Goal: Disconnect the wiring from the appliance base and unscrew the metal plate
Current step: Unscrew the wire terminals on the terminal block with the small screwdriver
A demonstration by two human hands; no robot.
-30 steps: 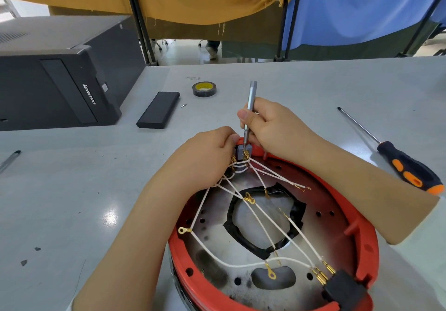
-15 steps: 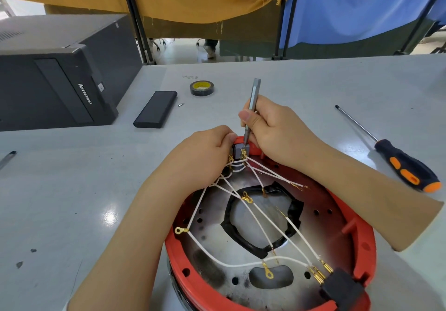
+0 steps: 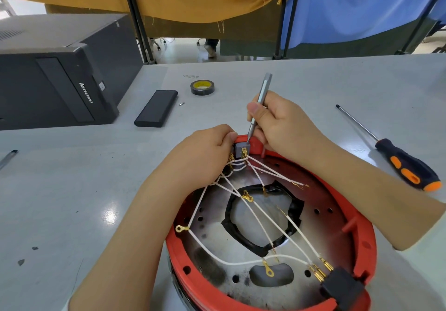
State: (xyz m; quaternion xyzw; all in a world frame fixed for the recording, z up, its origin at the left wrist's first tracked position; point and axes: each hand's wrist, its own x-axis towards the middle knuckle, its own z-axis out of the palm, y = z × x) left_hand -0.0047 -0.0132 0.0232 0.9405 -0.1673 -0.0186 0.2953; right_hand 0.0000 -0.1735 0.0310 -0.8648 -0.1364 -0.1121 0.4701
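The round red appliance base (image 3: 362, 233) lies upside down near the table's front edge, with a scorched metal plate (image 3: 318, 204) inside it. White wires (image 3: 255, 216) with brass terminals cross the plate from a small grey connector block (image 3: 241, 148) at the far rim to a black plug block (image 3: 342, 289) at the near right. My left hand (image 3: 202, 151) pinches the grey block. My right hand (image 3: 280, 125) grips a slim grey precision screwdriver (image 3: 261, 98), nearly upright, its tip on the top of the block.
A large black-and-orange screwdriver (image 3: 407, 163) lies on the table to the right. Beyond the base lie a roll of black tape (image 3: 202, 87), a flat black case (image 3: 156, 108) and a small bit (image 3: 181, 104). A black computer tower (image 3: 60, 79) lies at the left.
The slim screwdriver has tilted a little to the right at its top and my right hand shifted slightly. My left hand still pinches the block.
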